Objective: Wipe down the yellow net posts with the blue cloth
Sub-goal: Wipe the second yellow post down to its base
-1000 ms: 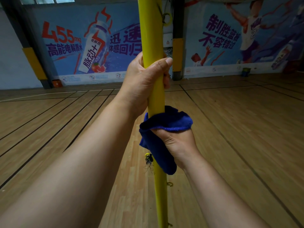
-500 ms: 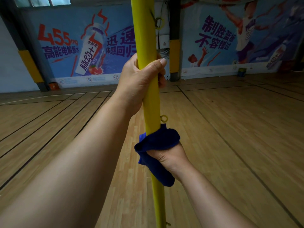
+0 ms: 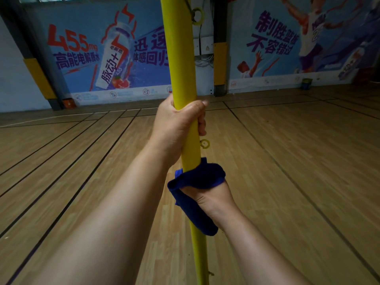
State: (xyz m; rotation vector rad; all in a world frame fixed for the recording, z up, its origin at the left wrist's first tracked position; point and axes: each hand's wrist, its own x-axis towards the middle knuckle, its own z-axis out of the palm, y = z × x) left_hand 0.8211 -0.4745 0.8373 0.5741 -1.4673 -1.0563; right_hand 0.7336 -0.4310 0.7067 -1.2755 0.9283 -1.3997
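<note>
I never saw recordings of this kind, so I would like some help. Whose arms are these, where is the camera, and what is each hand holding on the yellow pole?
There is no machine here. A person wears a camera on the head, looking forward and down, so the two bare arms you see are that person's own. The single picture comes from this view.

The left hand grips the yellow net post directly, probably to steady it. Just below, the right hand holds a blue cloth wrapped around the post, for wiping. A small metal ring sticks out of the post between the two hands.

Around them is a wooden sports floor with dark court lines, and printed banners on the far wall.
</note>
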